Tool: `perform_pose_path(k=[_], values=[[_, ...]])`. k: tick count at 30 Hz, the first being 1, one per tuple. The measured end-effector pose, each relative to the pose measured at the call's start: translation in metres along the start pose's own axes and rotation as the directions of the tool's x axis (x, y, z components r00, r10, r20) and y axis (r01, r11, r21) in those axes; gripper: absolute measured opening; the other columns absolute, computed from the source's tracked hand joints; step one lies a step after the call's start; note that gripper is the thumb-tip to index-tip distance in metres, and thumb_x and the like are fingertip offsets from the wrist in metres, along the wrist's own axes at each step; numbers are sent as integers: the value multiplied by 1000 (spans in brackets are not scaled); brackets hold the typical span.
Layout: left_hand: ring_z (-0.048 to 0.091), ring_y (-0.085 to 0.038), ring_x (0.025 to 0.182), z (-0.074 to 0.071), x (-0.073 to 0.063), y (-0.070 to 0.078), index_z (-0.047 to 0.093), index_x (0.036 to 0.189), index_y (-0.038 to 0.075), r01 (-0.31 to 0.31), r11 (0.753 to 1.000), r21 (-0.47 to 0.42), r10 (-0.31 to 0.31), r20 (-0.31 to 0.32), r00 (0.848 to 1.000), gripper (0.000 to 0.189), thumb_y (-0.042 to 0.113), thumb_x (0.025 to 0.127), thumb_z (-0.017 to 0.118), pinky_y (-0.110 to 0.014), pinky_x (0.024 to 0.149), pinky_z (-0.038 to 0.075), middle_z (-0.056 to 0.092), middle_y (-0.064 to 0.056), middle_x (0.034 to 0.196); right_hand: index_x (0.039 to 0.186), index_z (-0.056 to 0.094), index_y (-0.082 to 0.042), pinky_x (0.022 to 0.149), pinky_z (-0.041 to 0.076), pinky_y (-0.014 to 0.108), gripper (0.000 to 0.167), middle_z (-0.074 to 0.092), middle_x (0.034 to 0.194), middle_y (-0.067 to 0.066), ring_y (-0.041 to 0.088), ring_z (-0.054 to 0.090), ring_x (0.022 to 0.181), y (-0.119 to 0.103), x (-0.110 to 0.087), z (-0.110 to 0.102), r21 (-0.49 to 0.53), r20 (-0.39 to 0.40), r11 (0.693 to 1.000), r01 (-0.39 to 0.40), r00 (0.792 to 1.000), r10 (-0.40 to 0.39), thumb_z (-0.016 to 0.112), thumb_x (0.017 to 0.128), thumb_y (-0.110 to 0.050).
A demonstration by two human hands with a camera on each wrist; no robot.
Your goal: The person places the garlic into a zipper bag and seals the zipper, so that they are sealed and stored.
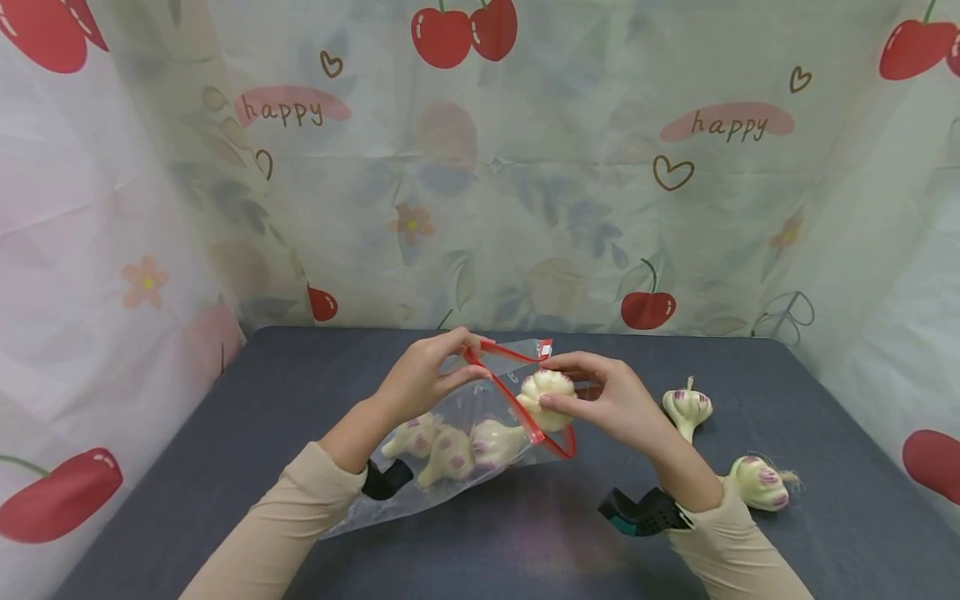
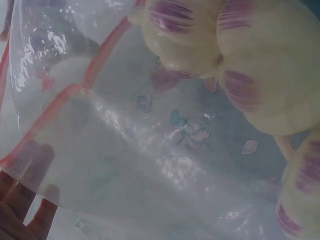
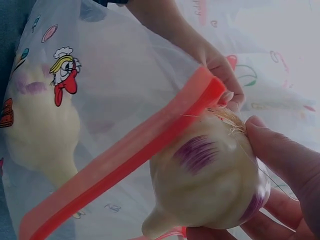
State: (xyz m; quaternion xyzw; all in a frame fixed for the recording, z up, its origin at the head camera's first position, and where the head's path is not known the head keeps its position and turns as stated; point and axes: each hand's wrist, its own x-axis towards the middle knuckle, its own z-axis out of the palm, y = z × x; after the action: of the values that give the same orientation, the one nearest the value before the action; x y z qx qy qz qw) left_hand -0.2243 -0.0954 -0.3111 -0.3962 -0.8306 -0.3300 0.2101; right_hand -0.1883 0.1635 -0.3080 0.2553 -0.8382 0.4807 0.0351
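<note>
My left hand point(image 1: 431, 372) pinches the red-edged mouth of a clear zip bag point(image 1: 442, 500), holding it apart. Inside lie several garlic bulbs point(image 1: 450, 457), pale with purple patches; they loom large through the plastic in the left wrist view. At the bag's mouth my right hand point(image 1: 611, 400) grips another garlic bulb point(image 1: 546, 398) between thumb and fingers. The right wrist view shows this held garlic bulb point(image 3: 210, 175) right by the red zip strip point(image 3: 125, 150), its root hairs toward the thumb.
Two loose garlic bulbs lie right of my right hand: one farther back point(image 1: 687, 407), another nearer point(image 1: 761, 483) beside the right sleeve. The dark table point(image 1: 300, 375) is enclosed by a printed curtain point(image 1: 525, 208) at the back and sides.
</note>
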Motion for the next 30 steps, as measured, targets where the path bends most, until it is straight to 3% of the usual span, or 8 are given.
perform_pose_path(k=[15, 22, 30], values=[[66, -17, 84, -2, 0, 1, 55, 92, 8, 16, 1000, -9, -16, 8, 1000, 25, 15, 77, 74, -33, 74, 54, 69, -9, 103, 116, 61, -6, 78, 54, 25, 37, 65, 110, 12, 16, 63, 91, 20, 7, 12, 22, 54, 1000, -7, 999, 6, 72, 82, -17], [65, -15, 84, -3, 0, 1, 56, 93, 6, 14, 1000, -5, -14, 7, 1000, 25, 18, 79, 72, -33, 75, 54, 69, -6, 95, 118, 61, -5, 83, 52, 24, 36, 64, 112, 13, 12, 62, 92, 24, 8, 19, 20, 105, 1000, 2, 995, -4, 69, 85, -15], [65, -16, 84, -3, 0, 0, 55, 92, 8, 11, 1000, 11, -11, -7, 1000, 24, 14, 78, 73, -33, 73, 53, 68, -5, 92, 117, 60, 1, 89, 53, 35, 32, 63, 116, 18, 29, 62, 107, 29, 8, 23, 15, 148, 1000, 2, 989, -4, 64, 88, -10]])
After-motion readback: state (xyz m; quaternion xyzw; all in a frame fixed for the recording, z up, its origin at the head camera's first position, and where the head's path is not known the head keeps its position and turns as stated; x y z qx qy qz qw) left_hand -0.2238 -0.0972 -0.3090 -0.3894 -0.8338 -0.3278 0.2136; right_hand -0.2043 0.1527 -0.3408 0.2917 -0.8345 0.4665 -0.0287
